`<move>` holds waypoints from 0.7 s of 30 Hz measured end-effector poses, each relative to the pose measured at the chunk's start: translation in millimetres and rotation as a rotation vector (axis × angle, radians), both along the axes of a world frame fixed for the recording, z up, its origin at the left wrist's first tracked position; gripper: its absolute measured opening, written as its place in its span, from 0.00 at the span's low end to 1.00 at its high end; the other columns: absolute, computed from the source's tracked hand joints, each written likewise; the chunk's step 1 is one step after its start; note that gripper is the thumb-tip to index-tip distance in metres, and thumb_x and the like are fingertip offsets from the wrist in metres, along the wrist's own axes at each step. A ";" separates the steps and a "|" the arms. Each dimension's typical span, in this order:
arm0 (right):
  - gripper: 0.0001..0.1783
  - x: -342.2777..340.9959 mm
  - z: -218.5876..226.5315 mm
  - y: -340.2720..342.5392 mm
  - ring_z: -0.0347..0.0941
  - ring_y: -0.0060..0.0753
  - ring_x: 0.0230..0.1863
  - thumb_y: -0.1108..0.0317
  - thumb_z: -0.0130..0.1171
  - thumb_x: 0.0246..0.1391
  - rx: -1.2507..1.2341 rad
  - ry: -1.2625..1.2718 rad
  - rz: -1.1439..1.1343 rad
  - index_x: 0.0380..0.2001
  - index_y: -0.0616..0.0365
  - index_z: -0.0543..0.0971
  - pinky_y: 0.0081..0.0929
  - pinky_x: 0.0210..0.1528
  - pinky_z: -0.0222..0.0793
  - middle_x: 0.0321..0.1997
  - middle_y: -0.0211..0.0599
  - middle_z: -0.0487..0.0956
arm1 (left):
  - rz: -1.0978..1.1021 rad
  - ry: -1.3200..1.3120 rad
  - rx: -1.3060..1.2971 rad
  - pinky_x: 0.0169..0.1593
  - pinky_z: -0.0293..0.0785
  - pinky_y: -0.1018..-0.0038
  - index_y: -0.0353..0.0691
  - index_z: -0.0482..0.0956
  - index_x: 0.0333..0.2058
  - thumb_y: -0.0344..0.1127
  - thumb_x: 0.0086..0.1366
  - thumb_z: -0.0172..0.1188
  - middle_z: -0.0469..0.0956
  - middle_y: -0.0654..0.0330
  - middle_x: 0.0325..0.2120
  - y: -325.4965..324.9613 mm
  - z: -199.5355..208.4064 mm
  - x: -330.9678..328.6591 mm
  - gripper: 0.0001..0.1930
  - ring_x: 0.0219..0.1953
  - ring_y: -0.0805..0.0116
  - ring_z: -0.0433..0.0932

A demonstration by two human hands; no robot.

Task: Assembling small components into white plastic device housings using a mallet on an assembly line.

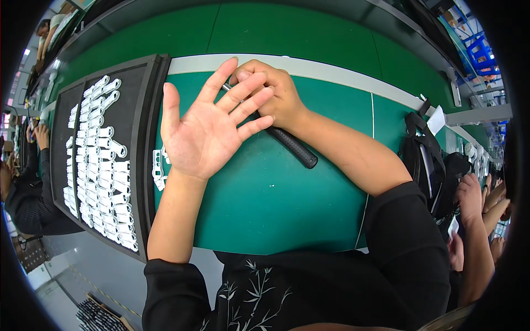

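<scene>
My left hand point(204, 129) is held palm up with its fingers spread, and nothing lies on the palm. Its fingertips overlap my right hand point(279, 96), which is closed, thumb against the curled fingers. What the right hand pinches, if anything, is hidden. A tool with a black textured handle point(292, 147) runs slantwise under the right hand. Its thin metal shaft shows between the left fingers; its far end is hidden. Beside my left wrist, a few small white plastic parts point(158, 168) lie on the green table mat point(276, 204).
To the left stands a dark tray point(148, 110) with rows of white plastic parts point(105, 165). A black bag point(422, 160) sits at the table's right side. Another person's hands point(469, 201) are at the right edge; a dark-sleeved person point(33, 193) works at the far left.
</scene>
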State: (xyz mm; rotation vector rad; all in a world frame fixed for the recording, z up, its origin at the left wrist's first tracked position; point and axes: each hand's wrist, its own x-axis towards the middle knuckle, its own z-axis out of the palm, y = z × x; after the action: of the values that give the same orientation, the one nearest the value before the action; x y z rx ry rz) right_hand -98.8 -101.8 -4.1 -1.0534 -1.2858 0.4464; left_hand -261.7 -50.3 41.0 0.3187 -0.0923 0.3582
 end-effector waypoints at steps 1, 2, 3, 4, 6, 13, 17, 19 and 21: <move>0.06 0.0 -1.7 -0.7 0.76 0.29 0.31 0.71 0.55 0.53 -0.006 -0.004 0.004 0.34 0.59 0.75 0.25 0.35 0.72 0.31 0.34 0.81 | -0.005 -0.009 -0.001 0.67 0.49 0.42 0.40 0.43 0.69 0.72 0.66 0.27 0.50 0.37 0.67 -0.3 -1.8 -0.3 0.46 0.69 0.40 0.51; 0.06 0.5 -2.7 -0.7 0.76 0.29 0.31 0.71 0.55 0.53 -0.010 -0.009 0.009 0.34 0.59 0.75 0.25 0.35 0.72 0.32 0.34 0.81 | -0.010 -0.019 -0.001 0.67 0.49 0.42 0.40 0.43 0.69 0.72 0.66 0.27 0.50 0.37 0.67 0.0 -3.0 -0.3 0.46 0.69 0.40 0.51; 0.06 1.0 -2.6 0.0 0.76 0.29 0.31 0.71 0.55 0.53 -0.008 -0.011 0.011 0.34 0.59 0.75 0.25 0.35 0.72 0.32 0.34 0.81 | -0.008 -0.020 0.001 0.67 0.49 0.42 0.40 0.43 0.69 0.72 0.66 0.27 0.50 0.37 0.67 0.8 -3.5 0.0 0.46 0.69 0.40 0.51; 0.07 1.2 -1.4 1.3 0.76 0.29 0.32 0.68 0.56 0.54 -0.016 0.001 0.012 0.35 0.59 0.75 0.25 0.36 0.72 0.32 0.34 0.81 | -0.006 -0.018 0.006 0.66 0.50 0.43 0.40 0.43 0.69 0.72 0.66 0.27 0.51 0.37 0.66 2.1 -3.2 0.2 0.46 0.68 0.40 0.52; 0.11 -4.4 3.6 7.3 0.76 0.27 0.33 0.62 0.57 0.56 -0.019 0.028 0.031 0.36 0.58 0.75 0.25 0.37 0.72 0.32 0.34 0.80 | 0.013 -0.009 0.028 0.66 0.51 0.43 0.40 0.45 0.69 0.72 0.66 0.27 0.52 0.37 0.66 6.5 0.6 -5.3 0.46 0.68 0.40 0.54; 0.28 -2.5 -10.7 -5.4 0.71 0.20 0.34 0.40 0.60 0.51 -0.129 0.132 0.068 0.37 0.57 0.76 0.23 0.36 0.69 0.32 0.29 0.78 | -0.026 -0.041 0.058 0.65 0.54 0.43 0.42 0.48 0.69 0.71 0.66 0.29 0.55 0.38 0.65 -0.6 -2.6 -3.9 0.44 0.66 0.42 0.57; 0.22 -2.8 -7.0 -8.6 0.70 0.19 0.32 0.48 0.58 0.54 -0.192 0.055 0.045 0.34 0.58 0.74 0.21 0.34 0.67 0.31 0.29 0.77 | 0.016 -0.037 0.130 0.64 0.56 0.45 0.42 0.49 0.69 0.71 0.67 0.29 0.56 0.38 0.64 -4.0 -4.9 -6.5 0.43 0.65 0.43 0.59; 0.18 -6.3 0.5 -11.1 0.69 0.19 0.31 0.53 0.57 0.55 -0.266 0.063 -0.030 0.33 0.58 0.74 0.20 0.33 0.67 0.30 0.29 0.77 | 0.024 -0.008 0.153 0.64 0.58 0.46 0.42 0.49 0.69 0.70 0.67 0.29 0.58 0.38 0.64 -5.5 -1.7 -7.2 0.43 0.64 0.44 0.61; 0.16 -7.1 -1.3 -7.0 0.69 0.19 0.31 0.55 0.56 0.55 -0.243 0.067 -0.011 0.33 0.58 0.74 0.20 0.32 0.66 0.30 0.29 0.77 | 0.023 0.001 0.166 0.63 0.58 0.46 0.42 0.49 0.69 0.70 0.67 0.29 0.59 0.39 0.63 -4.5 -0.8 -7.2 0.43 0.64 0.44 0.62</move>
State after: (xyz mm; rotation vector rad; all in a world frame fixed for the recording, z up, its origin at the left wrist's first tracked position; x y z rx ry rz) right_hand -105.9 -108.8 -5.4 -1.2369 -1.1855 0.6366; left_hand -268.9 -54.8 40.2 0.4846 -0.1182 0.3736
